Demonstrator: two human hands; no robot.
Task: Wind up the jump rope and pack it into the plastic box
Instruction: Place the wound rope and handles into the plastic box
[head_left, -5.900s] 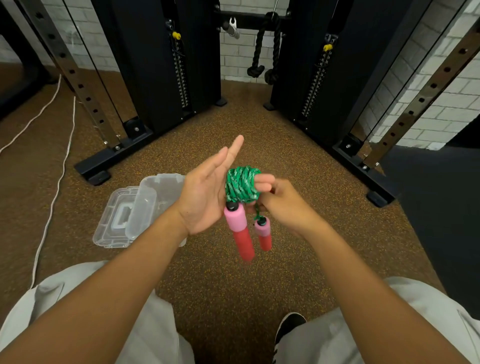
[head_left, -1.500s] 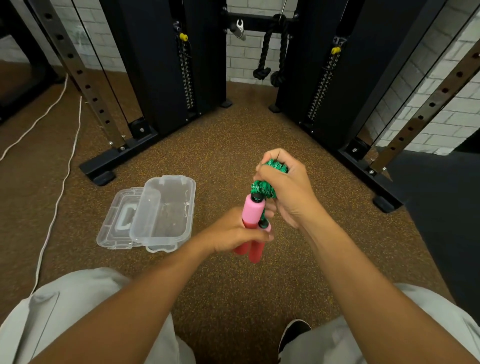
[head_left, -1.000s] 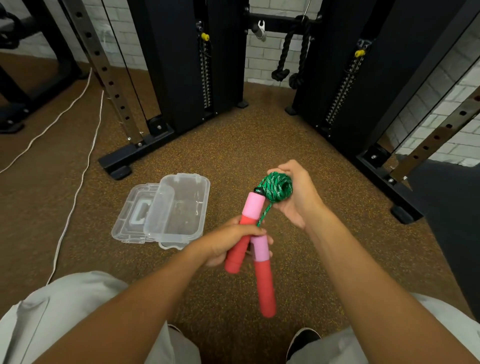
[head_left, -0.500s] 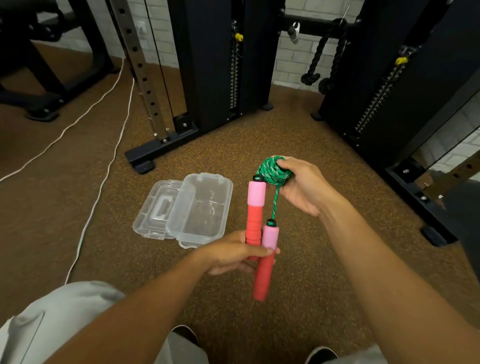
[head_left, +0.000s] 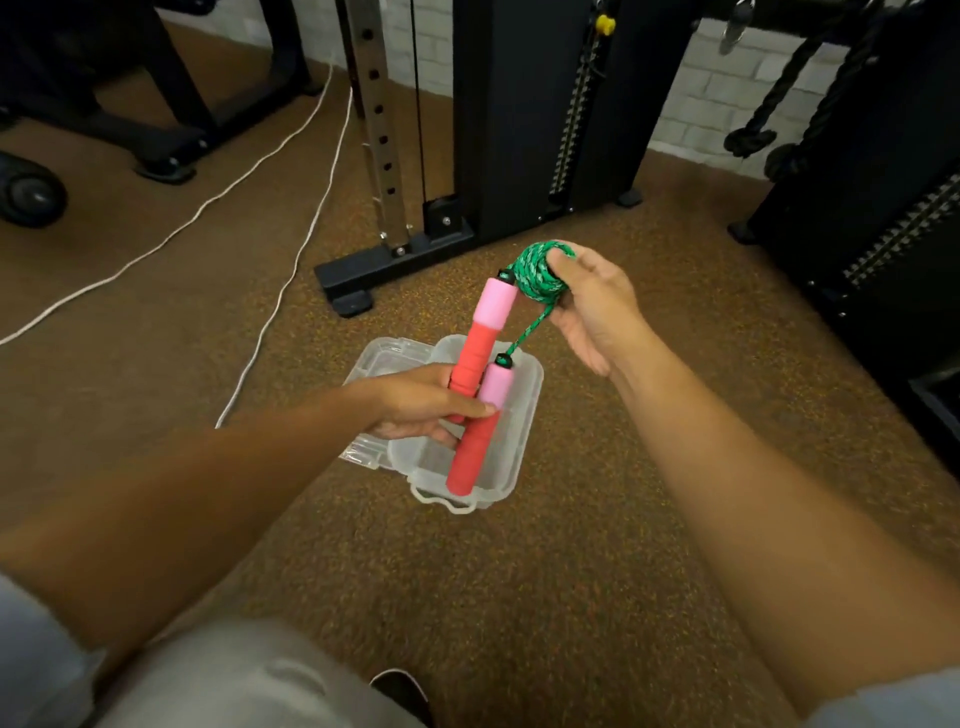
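Note:
The jump rope has two red-and-pink foam handles (head_left: 475, 358) and a green cord wound into a tight bundle (head_left: 537, 273). My left hand (head_left: 421, 405) grips both handles side by side, held above the clear plastic box (head_left: 522, 415) on the floor. My right hand (head_left: 592, 306) pinches the green bundle, higher and further back than the handles. A short length of cord runs from the bundle down to the lower handle. The box stands open, its clear lid (head_left: 382, 361) lying flat to its left, partly hidden by my left hand.
Brown speckled rubber flooring (head_left: 597, 545) lies all around. A black cable machine (head_left: 540, 130) with a steel upright and a black foot stands just behind the box. White cables (head_left: 291, 260) trail over the floor at left. My light trousers and a shoe show at the bottom.
Both hands have carried the rope left and down, over the open box. The view has swung left, so the box now lies under the handles.

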